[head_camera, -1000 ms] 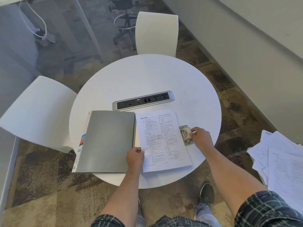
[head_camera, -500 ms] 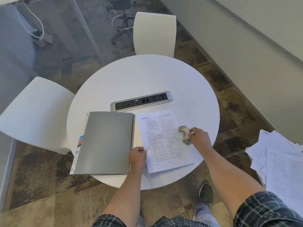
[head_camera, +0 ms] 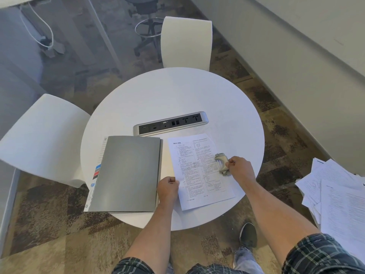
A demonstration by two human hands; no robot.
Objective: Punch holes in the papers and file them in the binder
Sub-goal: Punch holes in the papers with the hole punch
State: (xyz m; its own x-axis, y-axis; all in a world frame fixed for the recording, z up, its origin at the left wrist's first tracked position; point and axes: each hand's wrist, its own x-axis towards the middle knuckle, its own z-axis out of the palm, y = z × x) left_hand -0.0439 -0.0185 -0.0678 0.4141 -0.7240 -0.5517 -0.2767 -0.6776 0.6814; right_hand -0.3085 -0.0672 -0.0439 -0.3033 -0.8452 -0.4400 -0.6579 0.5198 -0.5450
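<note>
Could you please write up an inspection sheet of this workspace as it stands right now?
Surface: round white table, far half bare.
Job's things: closed grey binder lies front left; printed white paper sheet flat beside it; small metal hole punch sits on the sheet's right edge.
Clutter: loose stack of printed papers off the table, to the right.
Grippers: left hand pinches the sheet's left edge; right hand grips the punch.
Cables: white cable loops on the floor behind glass; silver socket strip in the tabletop has nothing plugged in.
Surroundings: two white chairs, patterned carpet, black stool.
</note>
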